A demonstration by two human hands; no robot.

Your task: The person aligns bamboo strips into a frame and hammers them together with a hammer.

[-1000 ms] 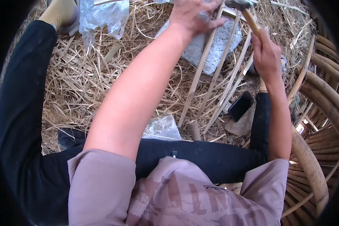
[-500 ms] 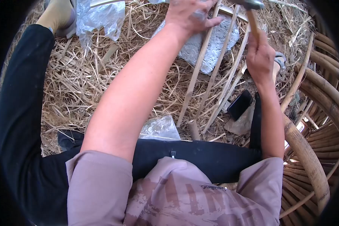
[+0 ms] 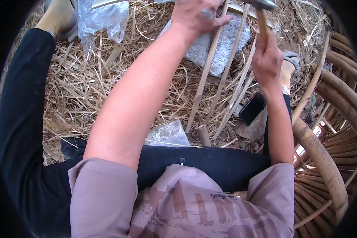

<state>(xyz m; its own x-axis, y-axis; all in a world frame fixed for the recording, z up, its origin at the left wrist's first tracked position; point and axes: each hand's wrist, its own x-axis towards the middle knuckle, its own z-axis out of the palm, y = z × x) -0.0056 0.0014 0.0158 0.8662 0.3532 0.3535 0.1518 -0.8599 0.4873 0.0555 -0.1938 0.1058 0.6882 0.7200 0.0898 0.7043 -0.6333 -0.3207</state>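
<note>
Just beyond the person's dark-clad leg (image 3: 210, 162), a phone (image 3: 251, 109) lies near wooden strips (image 3: 202, 83) that run over straw (image 3: 142, 103) and across a grey stone (image 3: 198, 47). Farther out, the hands are apart: the right hand (image 3: 267, 59) wraps round a hammer's (image 3: 262, 25) handle; the left hand (image 3: 198, 16) has its thumb across one strip, though I cannot tell whether it grips.

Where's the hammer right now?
Head view, top edge, right of centre: the wooden-handled hammer is gripped in the right hand, its head to the right of the left hand and the grey stone.
</note>
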